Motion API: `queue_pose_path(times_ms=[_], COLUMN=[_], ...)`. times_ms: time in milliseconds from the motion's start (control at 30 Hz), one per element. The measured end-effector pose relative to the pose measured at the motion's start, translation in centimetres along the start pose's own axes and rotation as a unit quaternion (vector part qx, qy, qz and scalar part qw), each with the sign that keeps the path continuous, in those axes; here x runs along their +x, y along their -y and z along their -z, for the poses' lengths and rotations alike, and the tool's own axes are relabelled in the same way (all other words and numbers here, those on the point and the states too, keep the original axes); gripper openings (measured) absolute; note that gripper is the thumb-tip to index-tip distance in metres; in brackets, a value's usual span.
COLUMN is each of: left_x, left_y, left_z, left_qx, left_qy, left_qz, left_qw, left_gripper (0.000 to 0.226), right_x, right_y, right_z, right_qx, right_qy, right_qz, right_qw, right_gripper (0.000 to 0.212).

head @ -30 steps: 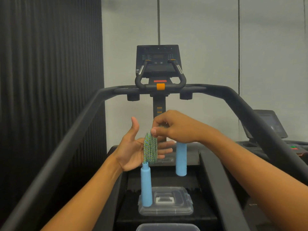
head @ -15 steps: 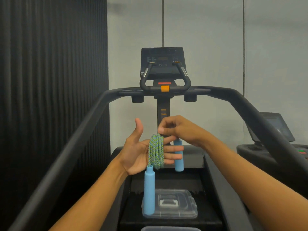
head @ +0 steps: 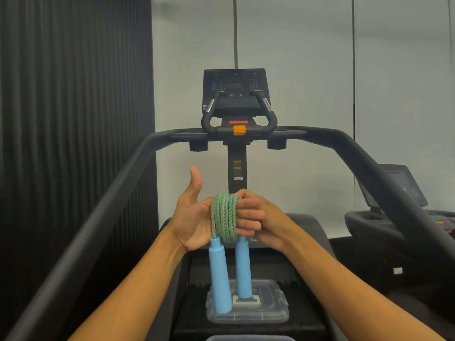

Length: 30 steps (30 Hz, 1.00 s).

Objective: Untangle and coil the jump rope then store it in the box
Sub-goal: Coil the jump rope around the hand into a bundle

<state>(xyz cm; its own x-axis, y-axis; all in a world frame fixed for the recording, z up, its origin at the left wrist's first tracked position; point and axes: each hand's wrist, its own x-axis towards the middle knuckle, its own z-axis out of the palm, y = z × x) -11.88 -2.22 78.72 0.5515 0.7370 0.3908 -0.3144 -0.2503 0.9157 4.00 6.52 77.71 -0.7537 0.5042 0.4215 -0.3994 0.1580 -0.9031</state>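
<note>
The jump rope (head: 224,217), a green-and-blue braid, is coiled in several loops round the straight fingers of my left hand (head: 194,217), whose thumb points up. Its two light-blue handles hang below the coil, one on the left (head: 220,279) and one on the right (head: 243,269). My right hand (head: 275,230) sits just behind my left fingers, its fingertips curled onto the top of the coil. A clear plastic lid (head: 270,313) lies on the treadmill deck below the handles. The rim of the clear box (head: 248,338) shows at the bottom edge.
I stand on a treadmill; its black side rails (head: 103,205) run on both sides and the console (head: 235,94) is ahead. A dark ribbed wall is on the left. A second machine (head: 398,207) is at the right.
My right hand has come down against my left fingers, laying the last of the rope on the coil. The second handle now hangs close beside the first.
</note>
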Motion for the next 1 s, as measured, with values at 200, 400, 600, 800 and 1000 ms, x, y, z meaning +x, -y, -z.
queue_pose_path(times_ms=[200, 400, 600, 800, 1000], left_x=[0.1, -0.2, -0.4, -0.2, -0.5], left_y=[0.0, -0.1, -0.2, -0.2, -0.4], left_z=[0.3, 0.6, 0.4, 0.6, 0.2], left_qx=[0.009, 0.008, 0.110, 0.156, 0.184], left_qy=[0.008, 0.010, -0.092, -0.139, -0.154], left_qz=[-0.005, -0.015, -0.033, -0.039, -0.026], left_qw=[1.000, 1.000, 0.989, 0.977, 0.970], left_gripper=[0.110, 0.082, 0.032, 0.023, 0.016], right_x=[-0.3, -0.9, -0.7, 0.0, 0.0], right_y=[-0.4, -0.1, 0.3, 0.4, 0.2], right_z=[-1.2, -0.8, -0.2, -0.4, -1.0], right_qx=[0.007, 0.022, -0.088, -0.234, -0.319], right_qy=[0.006, 0.092, 0.094, 0.011, -0.013], right_qz=[0.037, 0.058, 0.075, 0.083, 0.066], right_qw=[0.999, 0.994, 0.989, 0.969, 0.945], right_gripper=[0.023, 0.022, 0.038, 0.025, 0.027])
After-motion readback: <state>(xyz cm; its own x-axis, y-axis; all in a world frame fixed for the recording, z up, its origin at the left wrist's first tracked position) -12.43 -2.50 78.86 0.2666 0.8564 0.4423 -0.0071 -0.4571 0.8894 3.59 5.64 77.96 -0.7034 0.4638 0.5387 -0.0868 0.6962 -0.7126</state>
